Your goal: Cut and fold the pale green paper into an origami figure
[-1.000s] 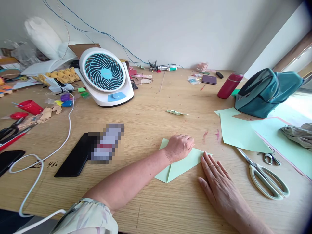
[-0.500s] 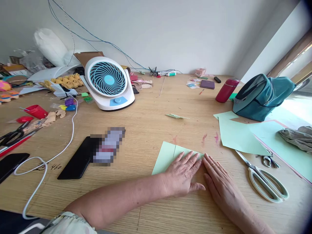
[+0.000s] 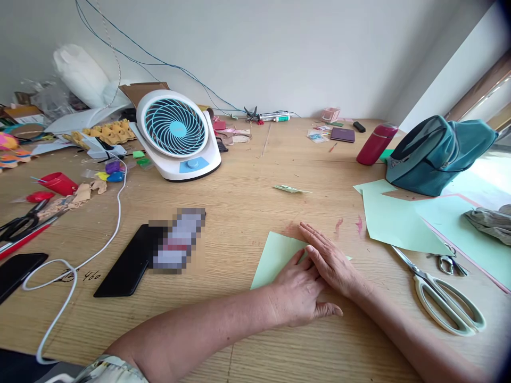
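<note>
Both hands lay flat and open on a sheet of light green paper (image 3: pixel 275 255) at the near middle of the wooden table (image 3: pixel 247 213). The left hand (image 3: pixel 301 290) pressed palm-down on the near part of the sheet, fingers spread, gripping nothing. The right hand (image 3: pixel 329 258) crossed over it, its fingers stretched out toward the paper's far edge and resting partly on the left hand's knuckles (it pressed rather than pinched). Most of the sheet was hidden under the two hands; only its left corner showed.

To the right, well apart, lay pale green scissors (image 3: pixel 439 292) with the blades closed, and beyond them larger green sheets (image 3: pixel 395 218) and a teal bag (image 3: pixel 439 154). A red bottle (image 3: pixel 376 143) lay on its side near the bag. To the left sat a black phone (image 3: pixel 130 260), a white cable (image 3: pixel 75 260), and farther back a white fan (image 3: pixel 178 133). A small paper scrap (image 3: pixel 289 189) lay beyond the hands.
</note>
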Demonstrator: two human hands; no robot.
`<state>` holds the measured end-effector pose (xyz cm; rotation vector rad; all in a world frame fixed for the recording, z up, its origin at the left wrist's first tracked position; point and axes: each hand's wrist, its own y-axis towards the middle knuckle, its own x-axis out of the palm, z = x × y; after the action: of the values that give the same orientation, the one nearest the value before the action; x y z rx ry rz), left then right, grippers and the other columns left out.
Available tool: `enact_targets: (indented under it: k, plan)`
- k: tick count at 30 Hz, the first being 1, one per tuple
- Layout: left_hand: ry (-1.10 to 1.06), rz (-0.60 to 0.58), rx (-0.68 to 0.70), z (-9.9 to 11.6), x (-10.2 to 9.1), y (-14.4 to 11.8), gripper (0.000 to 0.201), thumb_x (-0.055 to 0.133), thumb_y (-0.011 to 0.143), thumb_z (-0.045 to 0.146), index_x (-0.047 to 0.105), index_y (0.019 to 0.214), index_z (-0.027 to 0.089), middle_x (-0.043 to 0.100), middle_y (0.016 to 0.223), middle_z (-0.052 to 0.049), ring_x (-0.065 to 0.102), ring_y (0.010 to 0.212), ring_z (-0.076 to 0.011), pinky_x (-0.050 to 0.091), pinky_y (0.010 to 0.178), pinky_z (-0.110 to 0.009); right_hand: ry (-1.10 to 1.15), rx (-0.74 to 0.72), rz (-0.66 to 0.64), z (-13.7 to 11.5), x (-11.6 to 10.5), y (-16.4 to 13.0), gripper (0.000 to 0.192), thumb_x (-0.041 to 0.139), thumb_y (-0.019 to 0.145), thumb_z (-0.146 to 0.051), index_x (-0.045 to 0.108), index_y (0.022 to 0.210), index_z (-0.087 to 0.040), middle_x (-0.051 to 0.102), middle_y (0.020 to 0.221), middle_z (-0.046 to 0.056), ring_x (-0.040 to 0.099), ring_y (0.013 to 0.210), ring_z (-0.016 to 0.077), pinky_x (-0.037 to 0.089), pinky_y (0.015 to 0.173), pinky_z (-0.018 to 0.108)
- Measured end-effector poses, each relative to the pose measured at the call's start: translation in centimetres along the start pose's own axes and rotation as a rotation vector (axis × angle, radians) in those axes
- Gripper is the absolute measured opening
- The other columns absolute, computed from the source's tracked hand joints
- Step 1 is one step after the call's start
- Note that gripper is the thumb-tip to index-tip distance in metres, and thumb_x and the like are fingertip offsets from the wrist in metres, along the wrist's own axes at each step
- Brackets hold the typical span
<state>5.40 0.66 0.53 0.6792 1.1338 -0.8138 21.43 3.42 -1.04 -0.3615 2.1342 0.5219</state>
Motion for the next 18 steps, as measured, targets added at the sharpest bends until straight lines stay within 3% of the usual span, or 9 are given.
enact_targets:
  k: [5,18]
  plan:
    - [-0.008,0.041,0.019,-0.2,0.4,-0.2,0.075,0.036,0.093,0.064,0.034,0.148,0.014,0.037,0.153,-0.012,0.019,0.145,-0.0329,0.012,0.12,-0.051,-0.001,-0.019,-0.056,0.8,-0.3,0.2,0.057,0.023,0.103,-0.046,0.038,0.149,-0.016,0.039,0.154,0.011,0.029,0.145,0.0234,0.025,0.119,0.05]
    - [-0.064,-0.019,0.056,-0.1,-0.4,-0.6,0.078,0.029,0.094,0.065,0.025,0.151,0.012,0.027,0.158,-0.013,0.012,0.149,-0.0284,0.008,0.122,-0.047,-0.238,0.075,-0.046,2.4,-0.3,0.7,0.06,0.015,0.103,-0.045,0.033,0.151,-0.013,0.03,0.158,0.012,0.021,0.148,0.0239,0.021,0.12,0.05]
